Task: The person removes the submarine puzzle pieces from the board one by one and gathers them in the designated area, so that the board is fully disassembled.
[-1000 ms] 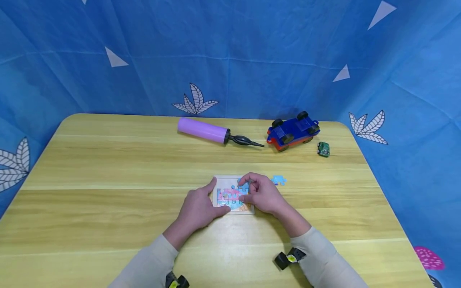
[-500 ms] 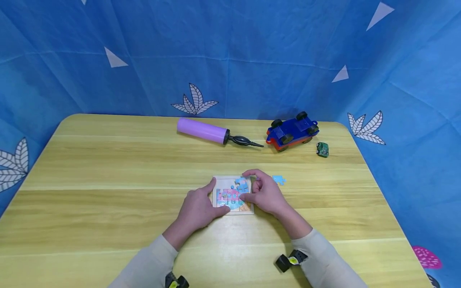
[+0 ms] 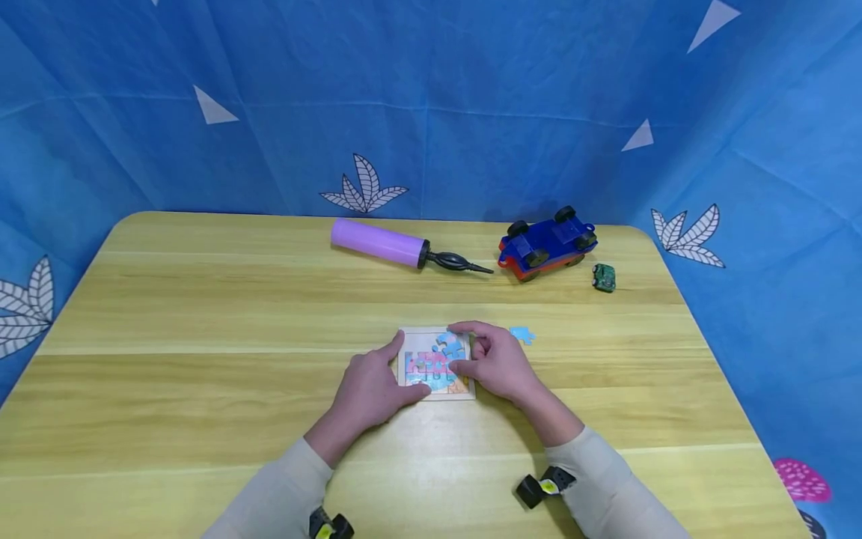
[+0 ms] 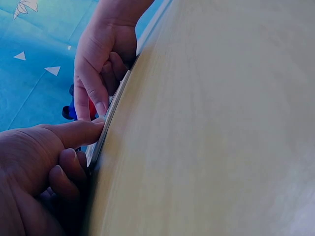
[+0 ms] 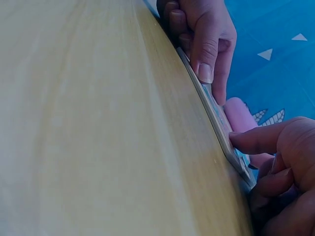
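I see a small square puzzle board [image 3: 434, 364] lying flat near the middle of the tabletop [image 3: 202, 322], its tray mostly filled with pink and blue pieces. My left hand [image 3: 372, 389] rests at the board's left edge, thumb along the near corner and forefinger stretched up its side, so it steadies the board with straight fingers rather than clutching it. My right hand [image 3: 494, 363] sits at the right edge, its fingers curled over the far right corner and thumb on the pieces; I cannot tell whether it pinches a piece. One loose blue piece [image 3: 521, 335] lies just right of that hand. Far across the tabletop lie a purple pump [image 3: 380, 243], an overturned blue toy car [image 3: 548, 241] and a small green object [image 3: 604, 277].
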